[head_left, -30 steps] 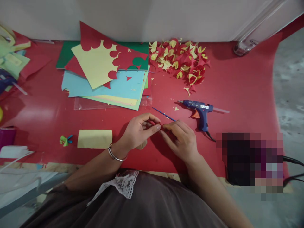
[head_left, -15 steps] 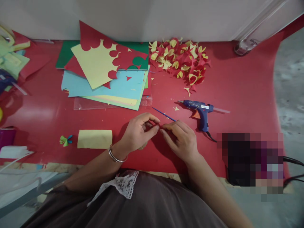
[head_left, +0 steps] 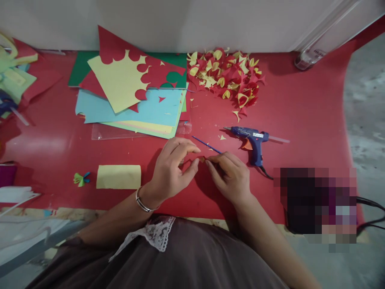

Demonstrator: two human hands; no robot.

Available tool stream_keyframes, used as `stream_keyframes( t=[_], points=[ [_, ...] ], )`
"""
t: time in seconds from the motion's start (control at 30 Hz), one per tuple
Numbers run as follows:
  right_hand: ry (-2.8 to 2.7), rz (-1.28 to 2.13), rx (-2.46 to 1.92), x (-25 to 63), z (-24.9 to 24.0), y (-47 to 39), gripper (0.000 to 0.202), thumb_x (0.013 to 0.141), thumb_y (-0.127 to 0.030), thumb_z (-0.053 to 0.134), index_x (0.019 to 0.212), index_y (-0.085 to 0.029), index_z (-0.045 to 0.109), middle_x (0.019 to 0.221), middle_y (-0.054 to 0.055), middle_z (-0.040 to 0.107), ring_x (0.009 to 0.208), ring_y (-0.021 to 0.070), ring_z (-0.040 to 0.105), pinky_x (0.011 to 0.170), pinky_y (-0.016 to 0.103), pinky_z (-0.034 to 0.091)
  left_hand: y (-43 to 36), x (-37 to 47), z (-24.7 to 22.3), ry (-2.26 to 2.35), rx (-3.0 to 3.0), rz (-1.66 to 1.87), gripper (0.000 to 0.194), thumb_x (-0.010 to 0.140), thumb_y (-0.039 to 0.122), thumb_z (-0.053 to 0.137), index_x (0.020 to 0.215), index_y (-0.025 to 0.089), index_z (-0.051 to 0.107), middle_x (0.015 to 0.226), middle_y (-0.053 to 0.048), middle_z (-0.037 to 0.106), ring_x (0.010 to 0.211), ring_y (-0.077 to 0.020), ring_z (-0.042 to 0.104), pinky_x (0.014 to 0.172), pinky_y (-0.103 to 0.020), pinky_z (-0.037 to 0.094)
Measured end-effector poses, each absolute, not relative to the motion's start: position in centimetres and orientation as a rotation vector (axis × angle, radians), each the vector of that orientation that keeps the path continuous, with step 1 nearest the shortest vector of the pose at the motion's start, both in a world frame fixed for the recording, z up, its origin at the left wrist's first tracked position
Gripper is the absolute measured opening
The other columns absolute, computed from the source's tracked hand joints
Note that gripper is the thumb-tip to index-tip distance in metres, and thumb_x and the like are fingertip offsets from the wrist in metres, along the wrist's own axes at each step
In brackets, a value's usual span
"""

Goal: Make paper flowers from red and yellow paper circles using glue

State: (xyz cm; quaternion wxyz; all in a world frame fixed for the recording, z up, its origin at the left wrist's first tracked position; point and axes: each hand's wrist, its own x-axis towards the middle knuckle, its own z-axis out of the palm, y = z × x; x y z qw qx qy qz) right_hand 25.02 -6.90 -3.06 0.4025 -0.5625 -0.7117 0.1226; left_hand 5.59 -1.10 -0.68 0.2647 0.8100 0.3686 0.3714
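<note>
My right hand (head_left: 230, 176) pinches a small reddish piece (head_left: 202, 159), probably paper, between thumb and fingertips. Its exact shape is too small to make out. Just left of that piece, my left hand (head_left: 174, 170) is open, with thumb and forefinger apart and nothing seen between them. A thin blue stick (head_left: 207, 145) lies on the table beyond both hands, its near end reaching the right hand's knuckles. To the right rests a blue glue gun (head_left: 254, 138) with an orange trigger. A yellow paper rectangle (head_left: 118, 177) lies left of my left hand.
Coloured paper sheets (head_left: 129, 105) with scalloped cut-outs are stacked at the back left. Red and yellow paper pieces (head_left: 225, 76) form a heap at the back. A small green and blue paper flower (head_left: 80, 179) sits at the left. A bottle (head_left: 306, 60) lies by the wall.
My left hand has drawn slightly back and opened, its thumb and forefinger parting from the small reddish piece. My right hand keeps hold of it in nearly the same place.
</note>
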Motion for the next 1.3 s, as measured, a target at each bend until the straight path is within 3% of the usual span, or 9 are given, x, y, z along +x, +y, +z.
stream_keyframes(
  t=[0.23,0.47,0.57,0.73,0.93,1.1,1.3],
  points=[
    [-1.778,0.285,-1.442,25.1,-3.2,-7.0,0.01,0.103,-0.021,0.065,0.094,-0.022,0.07,0.077,0.003,0.072,0.068,0.0178,0.064,0.063,0.032,0.051,-2.4,6.1,-0.2,1.045,2.144,0.939,0.017,0.099,0.012,0.065,0.113,0.023,0.064,0.101,-0.004,0.078,0.085,-0.016,0.075,0.082,-0.028,0.061],
    [-1.757,0.298,-1.456,25.0,-3.4,-7.0,0.014,0.105,-0.025,0.065,0.093,-0.022,0.071,0.077,0.004,0.073,0.069,0.0181,0.065,0.066,0.033,0.052,-2.3,6.1,-0.8,1.103,2.125,1.095,0.026,0.096,0.011,0.071,0.118,0.023,0.064,0.114,-0.007,0.07,0.095,-0.0164,0.074,0.083,-0.028,0.064],
    [-1.759,0.301,-1.468,25.0,-3.3,-7.1,0.014,0.105,-0.025,0.064,0.093,-0.022,0.071,0.078,0.004,0.074,0.069,0.0179,0.066,0.066,0.033,0.051,-1.3,5.7,-1.0,1.132,1.951,1.249,0.024,0.093,0.019,0.075,0.114,0.022,0.065,0.109,-0.007,0.07,0.099,-0.0192,0.071,0.086,-0.032,0.064],
    [-1.713,0.273,-1.495,25.2,-3.1,-7.1,0.012,0.104,-0.023,0.066,0.092,-0.023,0.071,0.075,0.002,0.071,0.066,0.0171,0.065,0.062,0.032,0.049,1.0,4.4,-1.3,1.199,1.446,1.249,0.023,0.088,0.03,0.084,0.102,0.019,0.07,0.094,-0.004,0.075,0.087,-0.015,0.075,0.082,-0.027,0.065],
    [-1.649,0.23,-1.521,25.4,-2.7,-7.0,0.011,0.103,-0.023,0.067,0.093,-0.023,0.072,0.073,0.001,0.071,0.065,0.0172,0.066,0.063,0.033,0.051,2.1,3.0,-0.9,1.272,1.492,1.206,0.018,0.09,0.034,0.086,0.098,0.019,0.079,0.081,-0.002,0.077,0.072,-0.0129,0.073,0.069,-0.025,0.061],
    [-1.645,0.223,-1.514,25.5,-2.7,-7.0,0.01,0.102,-0.022,0.069,0.093,-0.022,0.072,0.073,0.001,0.071,0.065,0.0169,0.065,0.063,0.033,0.05,1.6,2.9,-0.8,1.266,1.699,1.105,0.012,0.1,0.032,0.076,0.105,0.023,0.082,0.085,-0.002,0.076,0.073,-0.0125,0.071,0.067,-0.024,0.057],
    [-1.638,0.227,-1.525,25.5,-2.7,-7.1,0.01,0.102,-0.022,0.068,0.094,-0.022,0.074,0.073,0.001,0.072,0.064,0.0164,0.065,0.062,0.032,0.05,1.5,3.4,-1.0,1.167,1.947,0.905,0.031,0.109,0.031,0.059,0.134,0.025,0.077,0.079,-0.001,0.072,0.069,-0.0141,0.065,0.073,-0.028,0.056]
  ],
)
